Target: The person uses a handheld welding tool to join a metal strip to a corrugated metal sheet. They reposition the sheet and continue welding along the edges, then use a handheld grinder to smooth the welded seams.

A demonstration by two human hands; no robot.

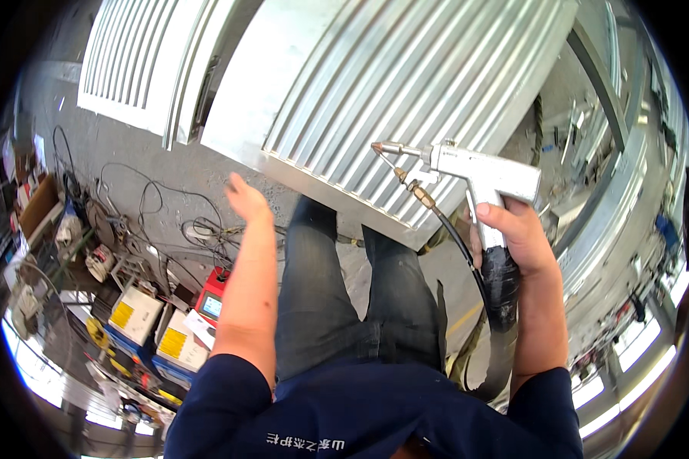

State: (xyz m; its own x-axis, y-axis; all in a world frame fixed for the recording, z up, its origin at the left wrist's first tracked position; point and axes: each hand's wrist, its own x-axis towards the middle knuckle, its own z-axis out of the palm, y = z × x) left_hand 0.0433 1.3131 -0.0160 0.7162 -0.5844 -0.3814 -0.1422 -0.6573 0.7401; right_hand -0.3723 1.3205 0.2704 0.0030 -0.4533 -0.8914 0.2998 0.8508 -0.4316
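My right hand [522,233] is wrapped round the grip of a silver handheld laser welding gun [486,170]. Its copper-coloured nozzle [377,146] points left, above a ribbed metal panel [375,115]. A thin wire-feed tube with brass fittings [421,196] joins the gun near the tip, and a black hose runs from it down past the handle. The handle's lower part is wrapped in black tape. To the left, my left hand [248,200] is held out empty, fingers extended, off the panel's near left corner. The panel's flat front edge [337,197] lies just ahead of my legs.
Another ribbed panel [126,65] lies at the far left. Black cables [207,229] coil across the floor on the left, beside a red machine with a screen [213,297] and white-and-yellow boxes [135,314]. Long metal profiles [601,203] lie at right.
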